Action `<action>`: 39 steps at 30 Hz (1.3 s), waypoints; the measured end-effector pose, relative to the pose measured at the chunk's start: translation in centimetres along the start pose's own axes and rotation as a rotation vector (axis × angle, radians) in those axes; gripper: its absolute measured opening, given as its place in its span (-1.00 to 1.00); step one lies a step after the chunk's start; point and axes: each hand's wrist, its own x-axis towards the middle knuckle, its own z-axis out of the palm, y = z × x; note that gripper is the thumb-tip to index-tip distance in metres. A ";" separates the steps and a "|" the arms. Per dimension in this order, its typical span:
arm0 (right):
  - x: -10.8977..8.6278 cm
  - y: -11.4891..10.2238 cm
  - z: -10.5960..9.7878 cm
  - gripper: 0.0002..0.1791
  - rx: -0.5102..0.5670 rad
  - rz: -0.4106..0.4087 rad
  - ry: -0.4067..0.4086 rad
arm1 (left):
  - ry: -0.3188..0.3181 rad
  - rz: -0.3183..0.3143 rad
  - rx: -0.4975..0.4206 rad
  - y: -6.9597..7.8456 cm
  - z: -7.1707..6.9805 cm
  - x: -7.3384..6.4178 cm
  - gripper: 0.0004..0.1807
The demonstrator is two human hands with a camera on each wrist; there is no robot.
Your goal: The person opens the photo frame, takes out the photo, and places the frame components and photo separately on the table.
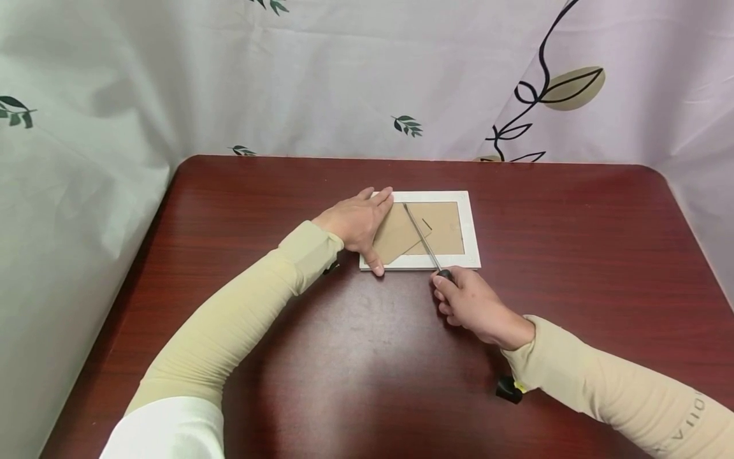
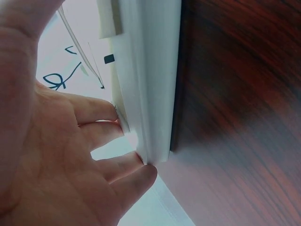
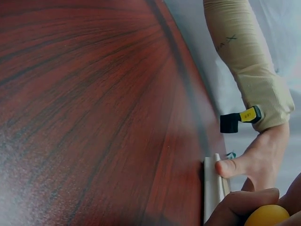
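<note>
A white picture frame (image 1: 471,236) lies on the table with its brown backing board (image 1: 447,220) facing up. On the backing, a slanted brown flap (image 1: 395,236) shows next to a small dark strip. My left hand (image 1: 358,223) rests spread over the frame's left end, fingers at the far edge and thumb at the near edge. In the left wrist view, its fingers are extended against the white frame. My right hand (image 1: 467,299) grips a screwdriver (image 1: 424,239) by its handle. The shaft lies across the backing, tip near the far-left inner corner. A yellow handle end (image 3: 267,217) shows in the right wrist view.
The frame sits toward the back of a dark red wooden table (image 1: 573,255) with rounded far corners. A pale curtain (image 1: 344,83) with leaf prints hangs behind and beside the table. A black camera (image 1: 508,389) is strapped at my right wrist.
</note>
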 end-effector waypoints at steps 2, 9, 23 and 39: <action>0.0 0.0 0.0 -0.75 0.007 0.002 -0.002 | 0.003 0.001 0.000 -0.1 0.0 0.0 0.67; 0.2 -0.2 0.0 -0.75 0.008 0.001 -0.010 | -0.003 -0.005 0.003 -0.2 0.0 -0.2 0.67; -1.0 -0.5 -1.6 -0.72 -0.066 -0.098 0.017 | -0.027 -0.047 -0.019 0.4 -0.1 -0.1 0.67; -3.2 0.9 -9.4 -0.58 -0.655 -0.314 0.430 | -0.018 -0.058 -0.010 0.5 -0.3 -0.2 0.66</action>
